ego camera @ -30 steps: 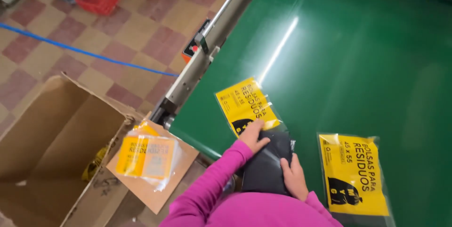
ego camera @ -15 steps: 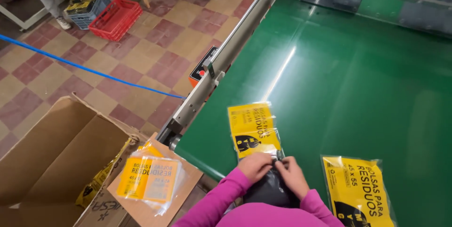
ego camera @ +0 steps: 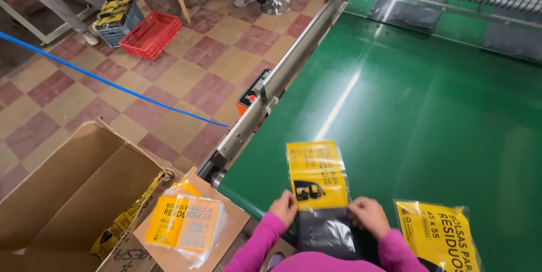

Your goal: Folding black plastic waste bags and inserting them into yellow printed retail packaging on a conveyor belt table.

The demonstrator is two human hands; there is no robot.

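Hands at 6 o'clock on green surface [ego camera: 429, 108]: left grip [ego camera: 283, 207] and right grip [ego camera: 367, 215] clamped on packet [ego camera: 317, 184] edges; second packet [ego camera: 437, 238] at 3 o'clock

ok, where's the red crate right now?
In the head view the red crate is upper left, on the tiled floor, touching a blue crate of yellow packs on its left, beyond the blue line and far from both hands.
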